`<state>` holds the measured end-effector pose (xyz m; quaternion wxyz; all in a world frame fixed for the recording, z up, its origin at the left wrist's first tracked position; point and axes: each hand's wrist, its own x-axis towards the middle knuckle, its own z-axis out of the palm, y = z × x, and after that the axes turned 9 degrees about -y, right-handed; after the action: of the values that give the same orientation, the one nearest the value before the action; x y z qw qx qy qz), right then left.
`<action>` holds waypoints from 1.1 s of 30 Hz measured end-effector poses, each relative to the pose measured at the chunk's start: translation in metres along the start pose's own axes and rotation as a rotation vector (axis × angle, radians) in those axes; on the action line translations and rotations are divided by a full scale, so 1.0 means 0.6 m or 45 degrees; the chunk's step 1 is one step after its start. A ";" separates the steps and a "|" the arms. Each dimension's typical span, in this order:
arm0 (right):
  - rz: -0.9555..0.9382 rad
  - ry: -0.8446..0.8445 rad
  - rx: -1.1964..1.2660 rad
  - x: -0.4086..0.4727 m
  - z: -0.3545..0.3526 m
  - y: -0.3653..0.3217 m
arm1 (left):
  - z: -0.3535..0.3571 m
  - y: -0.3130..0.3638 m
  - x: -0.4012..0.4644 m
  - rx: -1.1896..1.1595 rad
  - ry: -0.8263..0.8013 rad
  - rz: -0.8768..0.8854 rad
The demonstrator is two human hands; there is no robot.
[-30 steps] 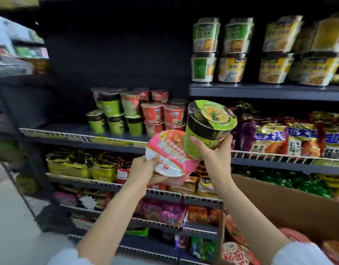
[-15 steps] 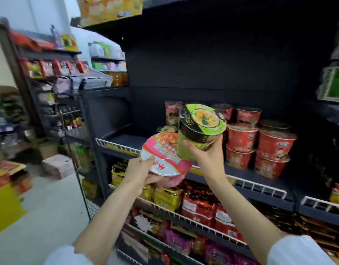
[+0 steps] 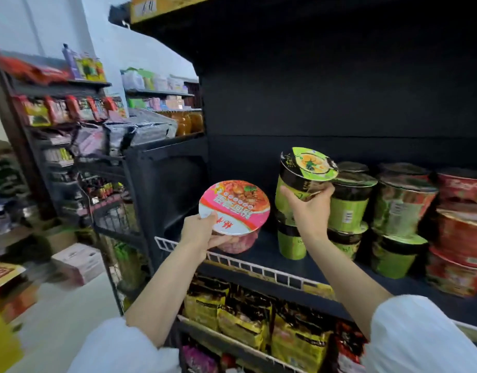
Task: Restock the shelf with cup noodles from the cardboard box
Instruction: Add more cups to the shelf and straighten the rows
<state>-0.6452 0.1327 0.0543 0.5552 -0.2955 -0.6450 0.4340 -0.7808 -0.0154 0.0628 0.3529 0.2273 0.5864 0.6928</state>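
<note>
Noodle cups [image 3: 301,179] in 2 hands.

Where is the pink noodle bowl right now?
The pink noodle bowl is in the left hand, held over the shelf's white wire rail, just left of the green cup the right hand holds.

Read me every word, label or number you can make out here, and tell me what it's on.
Pink bowl's lid, held by the left hand: large Chinese characters, too blurred to read.
Green cup's lid, held by the right hand: print too small.
Green cups on the shelf: white sticker, unreadable.
Red bowls: blurred.
No text reads clearly.
</note>
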 end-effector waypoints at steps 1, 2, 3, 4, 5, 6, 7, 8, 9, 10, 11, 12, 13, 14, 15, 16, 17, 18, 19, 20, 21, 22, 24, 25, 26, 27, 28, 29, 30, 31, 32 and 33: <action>0.019 0.032 -0.032 0.010 0.012 0.014 | -0.009 0.004 0.027 0.003 -0.025 -0.005; 0.043 0.054 -0.068 0.019 0.024 0.028 | -0.018 0.009 0.051 0.010 -0.056 -0.011; 0.069 0.073 -0.110 0.026 0.033 0.041 | -0.024 0.013 0.074 0.021 -0.091 -0.022; 0.090 0.098 -0.145 0.032 0.042 0.051 | -0.029 0.017 0.096 0.030 -0.133 -0.034; 0.103 0.128 -0.174 0.036 0.050 0.059 | -0.032 0.021 0.118 0.034 -0.178 -0.043; 0.108 0.156 -0.208 0.040 0.058 0.065 | -0.033 0.023 0.139 0.031 -0.215 -0.051; 0.109 0.179 -0.254 0.043 0.065 0.070 | -0.032 0.023 0.159 0.023 -0.243 -0.063; 0.113 0.191 -0.310 0.044 0.070 0.074 | -0.029 0.022 0.178 0.011 -0.257 -0.081; 0.117 0.195 -0.362 0.045 0.074 0.078 | -0.024 0.017 0.196 -0.001 -0.264 -0.105; 0.124 0.199 -0.397 0.044 0.076 0.082 | -0.018 0.011 0.211 -0.019 -0.270 -0.130; 0.127 0.208 -0.412 0.044 0.078 0.086 | -0.010 0.004 0.225 -0.041 -0.272 -0.151; 0.125 0.219 -0.413 0.046 0.078 0.090 | -0.002 -0.002 0.237 -0.072 -0.274 -0.168; 0.125 0.224 -0.412 0.048 0.077 0.092 | 0.007 -0.008 0.248 -0.101 -0.268 -0.187; 0.128 0.219 -0.417 0.050 0.076 0.092 | 0.015 -0.013 0.258 -0.129 -0.257 -0.211; 0.137 0.204 -0.429 0.051 0.075 0.091 | 0.023 -0.017 0.268 -0.152 -0.239 -0.240; 0.141 0.186 -0.441 0.052 0.075 0.091 | 0.030 -0.020 0.276 -0.175 -0.223 -0.272; 0.143 0.172 -0.447 0.053 0.076 0.090 | 0.035 -0.021 0.283 -0.189 -0.212 -0.305; 0.139 0.164 -0.445 0.054 0.077 0.091 | 0.041 -0.022 0.289 -0.192 -0.208 -0.334; 0.139 0.157 -0.432 0.054 0.078 0.091 | 0.046 -0.022 0.297 -0.190 -0.209 -0.358; 0.141 0.151 -0.418 0.055 0.078 0.092 | 0.051 -0.022 0.303 -0.208 -0.213 -0.381; 0.147 0.142 -0.410 0.057 0.079 0.093 | 0.056 -0.021 0.310 -0.242 -0.222 -0.401; 0.155 0.135 -0.410 0.058 0.080 0.094 | 0.060 -0.019 0.314 -0.278 -0.241 -0.414; 0.172 0.133 -0.438 0.063 0.079 0.097 | 0.071 -0.014 0.322 -0.314 -0.294 -0.414; 0.178 0.134 -0.459 0.065 0.079 0.097 | 0.077 -0.012 0.327 -0.318 -0.332 -0.397; 0.183 0.137 -0.477 0.066 0.078 0.097 | 0.083 -0.012 0.332 -0.301 -0.375 -0.388; 0.189 0.134 -0.490 0.068 0.077 0.096 | 0.089 -0.012 0.334 -0.267 -0.420 -0.390; 0.193 0.126 -0.496 0.069 0.075 0.095 | 0.093 -0.015 0.336 -0.225 -0.452 -0.396; 0.205 0.119 -0.501 0.069 0.075 0.095 | 0.093 -0.021 0.338 -0.177 -0.475 -0.409; 0.213 0.115 -0.507 0.070 0.076 0.094 | 0.091 -0.026 0.338 -0.117 -0.490 -0.425; 0.219 0.114 -0.518 0.070 0.078 0.094 | 0.086 -0.030 0.338 -0.047 -0.506 -0.434; 0.223 0.114 -0.529 0.070 0.079 0.094 | 0.083 -0.036 0.338 0.007 -0.523 -0.435; 0.229 0.113 -0.541 0.069 0.079 0.093 | 0.079 -0.040 0.338 0.044 -0.536 -0.436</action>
<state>-0.7055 0.1826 0.0235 0.4675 -0.4809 -0.6679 0.3226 -0.8721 0.1704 0.0294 0.5752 0.2700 0.5418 0.5502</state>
